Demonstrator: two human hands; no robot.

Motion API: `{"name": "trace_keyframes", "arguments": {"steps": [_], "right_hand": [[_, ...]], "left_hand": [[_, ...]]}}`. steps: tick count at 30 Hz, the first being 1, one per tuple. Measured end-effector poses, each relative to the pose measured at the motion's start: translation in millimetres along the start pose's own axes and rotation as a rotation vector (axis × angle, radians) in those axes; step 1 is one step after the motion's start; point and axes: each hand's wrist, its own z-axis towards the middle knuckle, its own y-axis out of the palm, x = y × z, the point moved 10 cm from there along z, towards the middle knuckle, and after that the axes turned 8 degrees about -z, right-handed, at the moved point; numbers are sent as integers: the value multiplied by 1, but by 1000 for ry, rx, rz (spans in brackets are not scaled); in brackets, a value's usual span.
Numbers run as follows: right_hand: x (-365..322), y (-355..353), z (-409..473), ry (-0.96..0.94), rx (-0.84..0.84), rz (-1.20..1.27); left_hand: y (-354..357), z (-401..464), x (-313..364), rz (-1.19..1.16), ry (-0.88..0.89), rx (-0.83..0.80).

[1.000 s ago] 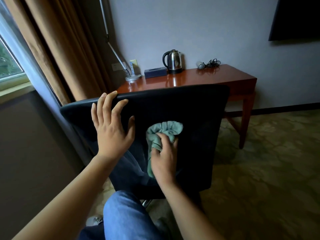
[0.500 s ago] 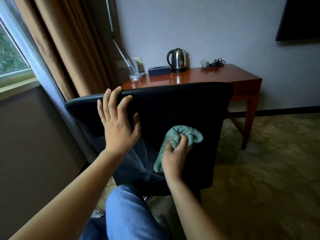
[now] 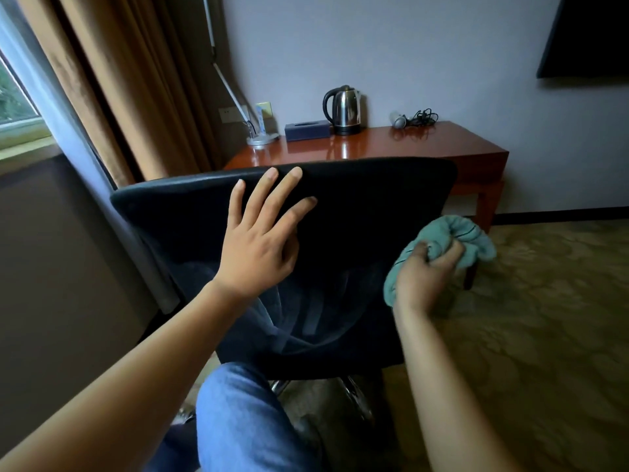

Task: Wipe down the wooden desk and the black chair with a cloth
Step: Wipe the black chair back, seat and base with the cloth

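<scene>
Teal cloth [image 3: 471,237] with thin dark stripes, black chair [image 3: 367,212], glossy reddish-brown desk [image 3: 408,144], tan curtain [image 3: 136,80].

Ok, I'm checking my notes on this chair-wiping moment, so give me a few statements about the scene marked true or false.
1. The right hand grips a bunched teal cloth. True.
2. The left hand is curled round the cloth. False: its fingers are spread straight against the back of the black chair, and it holds nothing.
3. A kettle stands on the wooden desk beyond the chair. True.
4. The cloth is at the chair back's left edge. False: it is at the right edge, partly past it.
5. The dark tissue box sits to the right of the kettle. False: it sits to its left, near the lamp base.
</scene>
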Motion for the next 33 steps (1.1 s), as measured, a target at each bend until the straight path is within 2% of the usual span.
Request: {"name": "trace_keyframes", "arguments": {"steps": [5, 8, 11, 15, 17, 19, 23, 26, 28, 30, 33], "right_hand": [[41, 92, -143, -30, -283, -117], [55, 115, -185, 84, -439, -60], [64, 92, -143, 137, -372, -52], [54, 24, -39, 178, -136, 44], [44, 5, -7, 146, -27, 78], [42, 9, -11, 94, 30, 85], [74, 74, -106, 89, -163, -34], [101, 108, -171, 198, -314, -28], [108, 112, -176, 252, -393, 13], [115, 99, -147, 312, -384, 5], [99, 51, -65, 259, -214, 23]], "left_hand": [[-1, 0, -3, 26, -25, 9], [-2, -5, -6, 18, -44, 14], [-2, -6, -9, 29, -31, 23], [-1, -4, -8, 17, -32, 19], [0, -2, -4, 5, -13, 4], [2, -2, 0, -2, 0, -14], [2, 1, 4, 1, 7, -41], [1, 1, 3, 2, 5, -37], [2, -2, 2, 8, 12, -30], [2, -2, 0, 21, 8, -29], [4, -3, 0, 19, -2, -16]]}}
